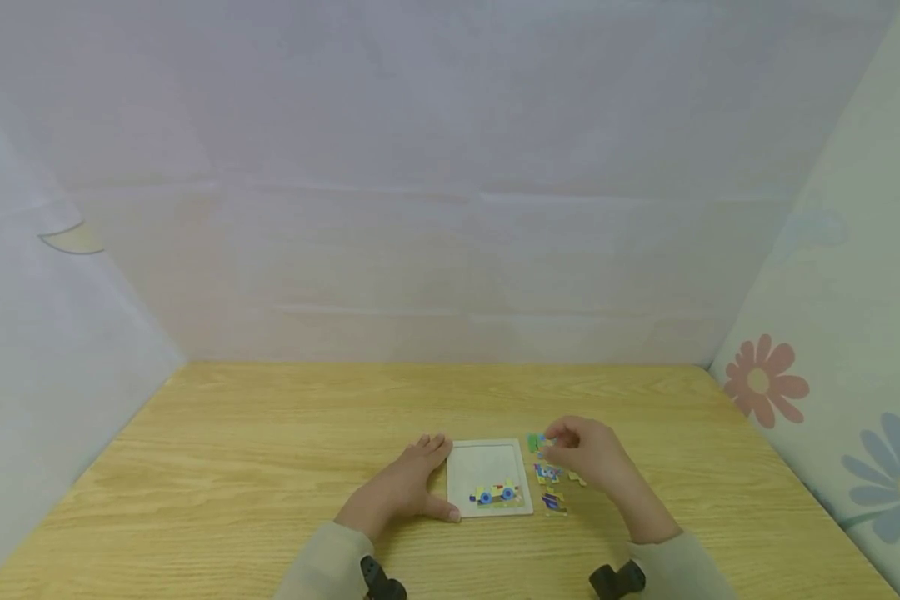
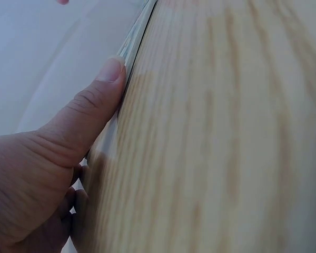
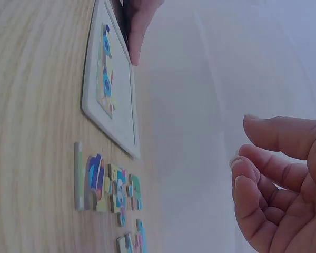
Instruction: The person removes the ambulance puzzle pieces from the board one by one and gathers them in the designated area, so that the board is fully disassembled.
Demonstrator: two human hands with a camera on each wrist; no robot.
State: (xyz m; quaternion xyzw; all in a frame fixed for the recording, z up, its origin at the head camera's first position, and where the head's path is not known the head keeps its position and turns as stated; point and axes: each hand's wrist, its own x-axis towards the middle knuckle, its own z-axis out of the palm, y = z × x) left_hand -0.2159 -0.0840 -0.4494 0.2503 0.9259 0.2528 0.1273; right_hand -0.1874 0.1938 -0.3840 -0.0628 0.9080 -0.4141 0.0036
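A white puzzle tray (image 1: 487, 458) lies on the table, with joined jigsaw pieces (image 1: 498, 494) along its near side showing a yellow vehicle with blue wheels. My left hand (image 1: 412, 479) rests spread at the tray's left side, fingers by the far corner and thumb (image 2: 110, 71) on the near corner. Right of the tray lie several loose jigsaw pieces: a green one (image 1: 533, 442), a purple-and-yellow one (image 1: 547, 473) and a dark purple one (image 1: 553, 502) among them. Over them hovers my right hand (image 1: 588, 450), loosely curled; the right wrist view shows a gap between thumb and fingers, nothing in it.
The wooden table (image 1: 270, 433) reaches back to a pale cloth wall (image 1: 450, 275). Cloth walls also stand at both sides, the right one printed with a red flower (image 1: 757, 381) and a blue flower. Black wrist cameras sit by both sleeves (image 1: 682, 567).
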